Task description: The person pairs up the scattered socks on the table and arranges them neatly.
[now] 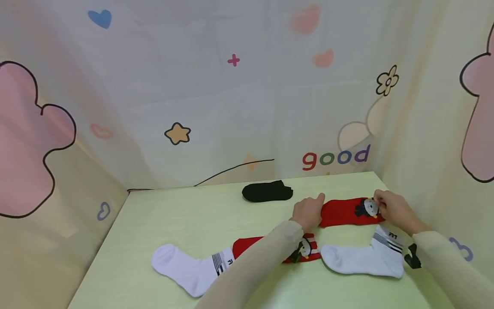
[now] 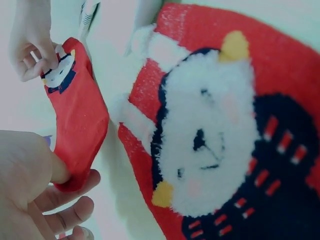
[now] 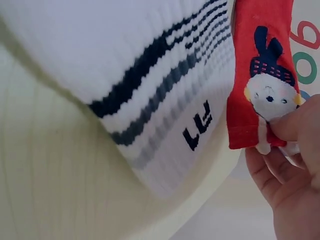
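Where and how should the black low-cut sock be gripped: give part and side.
Pinch the black low-cut sock, probably by the cuff at its right end in the head view, coming from the near side: it lies flat, rounded toe pointing left, with bare table in front.

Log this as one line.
left grip: pinches toe of red cartoon sock; right grip: pinches its cuff; nearby: second red cartoon sock, white striped sock

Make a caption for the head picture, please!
Left hand and right hand hold a red sock by its ends.

The hands (image 1: pixel 307 213) (image 1: pixel 397 211) partly hide the held red sock (image 1: pixel 341 212) (its ends).
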{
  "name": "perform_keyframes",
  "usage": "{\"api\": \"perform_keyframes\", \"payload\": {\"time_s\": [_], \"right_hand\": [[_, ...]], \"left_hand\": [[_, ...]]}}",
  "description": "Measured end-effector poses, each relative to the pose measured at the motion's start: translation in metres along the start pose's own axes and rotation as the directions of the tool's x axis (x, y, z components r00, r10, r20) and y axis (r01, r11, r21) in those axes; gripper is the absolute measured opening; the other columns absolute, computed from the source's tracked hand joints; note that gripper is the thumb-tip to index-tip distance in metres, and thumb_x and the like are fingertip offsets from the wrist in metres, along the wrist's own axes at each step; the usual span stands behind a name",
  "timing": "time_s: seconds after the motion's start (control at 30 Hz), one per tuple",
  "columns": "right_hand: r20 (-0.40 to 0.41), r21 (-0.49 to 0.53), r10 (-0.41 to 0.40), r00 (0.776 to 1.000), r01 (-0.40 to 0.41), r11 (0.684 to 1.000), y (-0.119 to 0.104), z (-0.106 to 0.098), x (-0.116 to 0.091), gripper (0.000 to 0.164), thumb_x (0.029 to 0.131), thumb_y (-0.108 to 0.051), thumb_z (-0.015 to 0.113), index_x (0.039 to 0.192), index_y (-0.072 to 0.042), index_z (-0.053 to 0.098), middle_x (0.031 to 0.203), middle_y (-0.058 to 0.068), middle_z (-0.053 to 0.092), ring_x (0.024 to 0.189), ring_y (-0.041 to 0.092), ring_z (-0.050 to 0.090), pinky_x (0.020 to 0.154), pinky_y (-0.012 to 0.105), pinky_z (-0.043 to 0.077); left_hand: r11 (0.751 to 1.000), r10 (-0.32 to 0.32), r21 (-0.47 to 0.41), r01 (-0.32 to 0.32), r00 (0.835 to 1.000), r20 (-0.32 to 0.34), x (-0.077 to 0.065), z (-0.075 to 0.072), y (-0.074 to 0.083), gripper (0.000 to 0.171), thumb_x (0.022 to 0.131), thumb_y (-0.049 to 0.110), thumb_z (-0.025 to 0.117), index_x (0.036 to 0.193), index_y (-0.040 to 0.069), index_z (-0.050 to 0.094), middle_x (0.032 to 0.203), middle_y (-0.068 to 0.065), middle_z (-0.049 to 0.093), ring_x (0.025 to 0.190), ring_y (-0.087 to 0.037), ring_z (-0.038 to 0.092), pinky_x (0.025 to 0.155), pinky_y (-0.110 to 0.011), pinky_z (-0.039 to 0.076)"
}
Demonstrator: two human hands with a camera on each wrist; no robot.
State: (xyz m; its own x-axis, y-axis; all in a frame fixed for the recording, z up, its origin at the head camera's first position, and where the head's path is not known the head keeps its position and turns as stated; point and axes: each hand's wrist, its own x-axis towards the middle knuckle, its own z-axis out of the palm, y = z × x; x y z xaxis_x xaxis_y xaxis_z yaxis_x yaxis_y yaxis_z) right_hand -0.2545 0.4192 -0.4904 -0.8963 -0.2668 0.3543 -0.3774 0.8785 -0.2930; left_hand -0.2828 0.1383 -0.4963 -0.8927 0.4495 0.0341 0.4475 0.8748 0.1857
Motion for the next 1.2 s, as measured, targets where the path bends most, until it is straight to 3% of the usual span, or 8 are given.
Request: {"api": "perform_keyframes", "payload": {"time_s": [0.13,0.23,0.33,0.57,0.9,1.2], "right_hand": [[0.05,0.026,0.072,0.996,-0.074,0.997,-0.003,-0.002,0.0,0.021,0.084,0.015,0.06,0.082,-0.006,0.062,0.089,0.016,0.063,0.081,0.033,0.055,0.071,0.048,0.055],[0.075,0.044,0.101,0.992,-0.104,0.994,-0.004,-0.001,-0.002,0.016,0.088,0.013,0.062,0.09,-0.001,0.069,0.102,0.025,0.067,0.088,0.039,0.059,0.079,0.058,0.056],[0.061,0.039,0.079,0.995,-0.082,0.996,-0.004,-0.001,-0.004,0.015,0.089,0.012,0.064,0.099,0.004,0.072,0.106,0.028,0.067,0.091,0.04,0.06,0.081,0.061,0.055],[-0.036,0.013,0.017,0.999,-0.017,1.0,-0.008,-0.005,-0.009,0.02,0.086,0.011,0.067,0.104,0.006,0.073,0.101,0.026,0.068,0.084,0.035,0.062,0.073,0.055,0.057],[-0.05,0.06,0.038,0.998,-0.035,0.998,-0.009,-0.004,-0.007,0.032,0.084,0.012,0.07,0.116,0.009,0.068,0.106,0.03,0.06,0.086,0.043,0.064,0.069,0.055,0.06],[-0.088,0.046,0.026,0.996,-0.022,0.999,-0.008,-0.002,-0.005,0.037,0.083,0.014,0.072,0.119,0.008,0.067,0.103,0.024,0.058,0.082,0.037,0.063,0.063,0.047,0.06]], "left_hand": [[0.999,0.028,-0.038,-0.028,0.999,-0.018,-0.003,-0.004,0.0,0.046,0.096,0.02,0.073,0.131,0.031,0.045,0.08,0.007,0.066,0.062,-0.01,0.054,0.054,-0.024,0.044],[0.997,0.057,-0.052,-0.058,0.998,-0.028,-0.006,-0.005,-0.001,0.043,0.096,0.017,0.072,0.127,0.03,0.046,0.083,0.008,0.067,0.064,-0.01,0.054,0.054,-0.023,0.044],[0.995,0.079,-0.062,-0.081,0.996,-0.036,-0.007,-0.004,-0.003,0.033,0.097,0.016,0.072,0.12,0.029,0.051,0.085,0.009,0.067,0.067,-0.009,0.054,0.056,-0.023,0.043],[0.994,0.082,-0.07,-0.085,0.996,-0.039,-0.007,-0.007,-0.005,0.014,0.096,0.017,0.072,0.098,0.025,0.06,0.083,0.013,0.065,0.07,-0.006,0.052,0.059,-0.023,0.043],[0.994,0.048,-0.095,-0.054,0.997,-0.067,-0.008,-0.013,-0.007,0.019,0.094,0.02,0.075,0.112,0.023,0.07,0.098,0.011,0.071,0.073,-0.005,0.053,0.06,-0.021,0.047],[0.993,0.056,-0.101,-0.066,0.994,-0.098,-0.006,-0.012,-0.012,0.022,0.093,0.021,0.075,0.113,0.023,0.07,0.104,0.011,0.072,0.077,-0.005,0.054,0.062,-0.02,0.048]]}}
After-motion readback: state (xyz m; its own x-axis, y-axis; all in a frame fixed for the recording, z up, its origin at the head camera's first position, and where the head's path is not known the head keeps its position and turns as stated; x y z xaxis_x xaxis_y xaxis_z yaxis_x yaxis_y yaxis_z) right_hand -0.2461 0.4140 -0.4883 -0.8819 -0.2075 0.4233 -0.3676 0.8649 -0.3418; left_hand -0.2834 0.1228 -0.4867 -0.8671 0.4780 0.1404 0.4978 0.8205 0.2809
